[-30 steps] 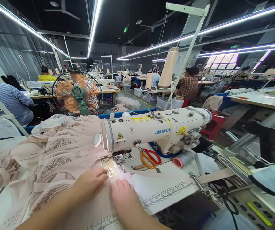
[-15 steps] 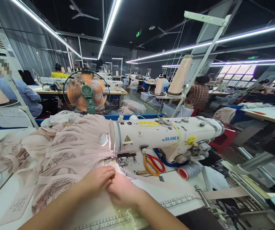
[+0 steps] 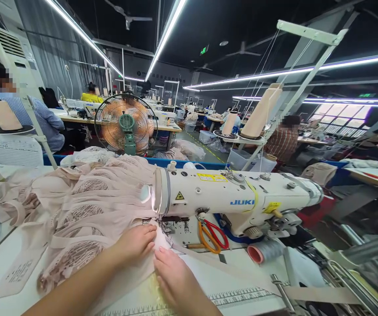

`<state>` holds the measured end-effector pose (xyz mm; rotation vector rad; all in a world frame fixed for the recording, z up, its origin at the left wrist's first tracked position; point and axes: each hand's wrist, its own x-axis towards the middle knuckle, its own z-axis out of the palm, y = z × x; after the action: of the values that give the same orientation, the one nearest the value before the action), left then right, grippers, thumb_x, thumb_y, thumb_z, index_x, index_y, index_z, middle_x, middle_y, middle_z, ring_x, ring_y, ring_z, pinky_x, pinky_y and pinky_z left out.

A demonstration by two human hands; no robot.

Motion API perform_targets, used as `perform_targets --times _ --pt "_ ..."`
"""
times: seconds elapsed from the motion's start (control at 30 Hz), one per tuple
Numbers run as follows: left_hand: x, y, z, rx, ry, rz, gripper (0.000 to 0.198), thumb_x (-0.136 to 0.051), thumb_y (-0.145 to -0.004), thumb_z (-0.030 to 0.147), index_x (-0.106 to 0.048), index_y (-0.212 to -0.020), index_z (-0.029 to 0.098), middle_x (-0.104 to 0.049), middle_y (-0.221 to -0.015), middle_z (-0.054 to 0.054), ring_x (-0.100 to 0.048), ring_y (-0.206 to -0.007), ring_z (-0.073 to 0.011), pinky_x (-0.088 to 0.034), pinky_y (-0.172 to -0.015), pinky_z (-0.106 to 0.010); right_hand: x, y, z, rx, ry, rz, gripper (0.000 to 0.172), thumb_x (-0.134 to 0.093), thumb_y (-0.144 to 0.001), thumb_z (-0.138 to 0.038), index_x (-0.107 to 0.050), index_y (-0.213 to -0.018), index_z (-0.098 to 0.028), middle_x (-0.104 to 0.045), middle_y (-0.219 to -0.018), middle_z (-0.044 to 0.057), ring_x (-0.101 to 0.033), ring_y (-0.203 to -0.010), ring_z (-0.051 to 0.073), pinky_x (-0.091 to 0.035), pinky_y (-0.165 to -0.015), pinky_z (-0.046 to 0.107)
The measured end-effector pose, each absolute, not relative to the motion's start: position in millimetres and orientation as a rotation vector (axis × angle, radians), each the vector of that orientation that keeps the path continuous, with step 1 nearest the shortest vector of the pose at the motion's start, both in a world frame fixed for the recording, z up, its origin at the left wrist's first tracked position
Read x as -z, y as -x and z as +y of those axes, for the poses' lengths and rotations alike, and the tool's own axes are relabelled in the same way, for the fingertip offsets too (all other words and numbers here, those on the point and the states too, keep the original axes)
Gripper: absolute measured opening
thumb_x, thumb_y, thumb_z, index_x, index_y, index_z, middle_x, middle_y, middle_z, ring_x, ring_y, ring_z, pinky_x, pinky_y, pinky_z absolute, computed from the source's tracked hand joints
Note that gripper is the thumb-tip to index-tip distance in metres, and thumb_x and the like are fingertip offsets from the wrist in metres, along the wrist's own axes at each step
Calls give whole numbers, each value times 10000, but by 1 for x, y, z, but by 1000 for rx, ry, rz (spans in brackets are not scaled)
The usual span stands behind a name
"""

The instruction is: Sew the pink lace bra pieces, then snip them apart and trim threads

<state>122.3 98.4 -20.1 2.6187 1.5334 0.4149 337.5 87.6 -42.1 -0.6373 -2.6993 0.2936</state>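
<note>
Two bare hands, the left hand (image 3: pixel 138 241) and the right hand (image 3: pixel 177 274), lie on a pale cloth (image 3: pixel 161 239) at the lower centre of the frame. The cloth extends upward in the frame from between the fingertips, to the needle area (image 3: pixel 160 221) of the white sewing machine (image 3: pixel 205 193). Its visible part seems longer in this same direction, from the needle area down towards the right hand. The left hand is nearer to the needle area; the right hand is lower. In each grip the fingers are close together on the cloth, but I cannot tell whether the thumbs pinch it. A heap of pinkish garments (image 3: pixel 86 206) lies on the table (image 3: pixel 231 278) at the left. Beyond the machine, right of centre, stands a translucent bin (image 3: pixel 238 159); its contents I cannot distinguish.
</note>
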Motion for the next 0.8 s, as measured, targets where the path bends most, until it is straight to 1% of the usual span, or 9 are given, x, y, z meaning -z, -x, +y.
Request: perform_targets --times 0.2,0.3,0.47,0.6,0.8 --pt "17 -123 100 -400 -2641 1545 288 -451 -863 216 -629 -1083 162 -630 -1224 -117 -591 -1109 -255 -485 -933 -389 42 -337 89 -279 613 -2675 353 -412 -915 -238 -553 -1214 -113 -551 -1321 119 -468 -1253 252 -383 -1052 399" --pt "18 -123 101 -374 -2643 1555 295 -489 -839 219 -618 -1099 167 -623 -1231 -116 -595 -1094 -266 -497 -912 -400 42 -338 89 -287 601 -2657 357 -424 -912 -244 -554 -1216 -109 -553 -1315 129 -480 -1241 256 -389 -1048 396" --pt "21 -121 103 -329 -2657 1538 343 -524 -825 232 -596 -1154 166 -587 -1291 -121 -551 -1159 -298 -462 -963 -450 41 -339 89 -309 598 -2644 342 -426 -914 -240 -558 -1207 -122 -555 -1315 120 -482 -1240 253 -389 -1048 387" --pt "20 -120 106 -315 -2675 1513 348 -519 -831 241 -593 -1163 169 -595 -1278 -112 -555 -1145 -291 -465 -962 -446 41 -339 90 -312 599 -2627 342 -434 -914 -241 -550 -1216 -131 -555 -1317 112 -484 -1238 247 -390 -1047 377" --pt "18 -117 113 -276 -2754 1493 354 -514 -840 259 -594 -1174 171 -611 -1251 -118 -574 -1112 -287 -488 -929 -430 42 -337 92 -293 603 -2607 319 -439 -907 -243 -573 -1168 -119 -560 -1309 124 -481 -1239 254 -383 -1053 378"
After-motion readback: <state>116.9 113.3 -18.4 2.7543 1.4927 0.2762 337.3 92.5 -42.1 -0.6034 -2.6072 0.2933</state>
